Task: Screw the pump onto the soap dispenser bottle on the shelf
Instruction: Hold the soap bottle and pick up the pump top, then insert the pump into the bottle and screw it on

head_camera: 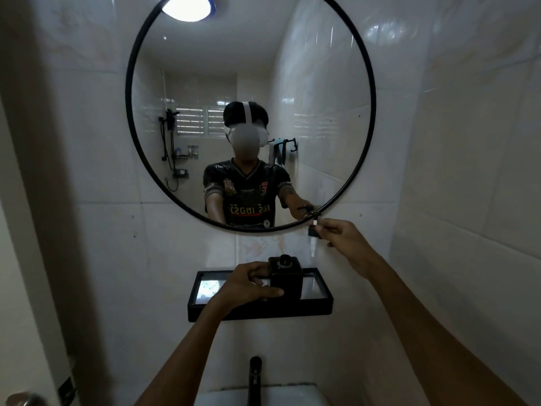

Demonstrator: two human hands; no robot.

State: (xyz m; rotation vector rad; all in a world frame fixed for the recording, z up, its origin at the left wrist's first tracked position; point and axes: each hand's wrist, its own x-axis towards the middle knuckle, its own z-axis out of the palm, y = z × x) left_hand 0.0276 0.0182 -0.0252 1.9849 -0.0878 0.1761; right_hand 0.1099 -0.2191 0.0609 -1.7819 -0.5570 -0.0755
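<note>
My left hand (248, 284) grips the open-necked bottle (285, 276) on the shelf (260, 310) while my right hand (344, 238) pinches the pump (313, 234) above it, nothing threaded yet.

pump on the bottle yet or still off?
Off. The right hand holds the pump above and right of the bottle, whose neck is bare; left hand grips the bottle.

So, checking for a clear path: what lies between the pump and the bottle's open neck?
Nothing. In the head view, only bare wall tile shows between the pump in the right hand and the bottle neck.
</note>
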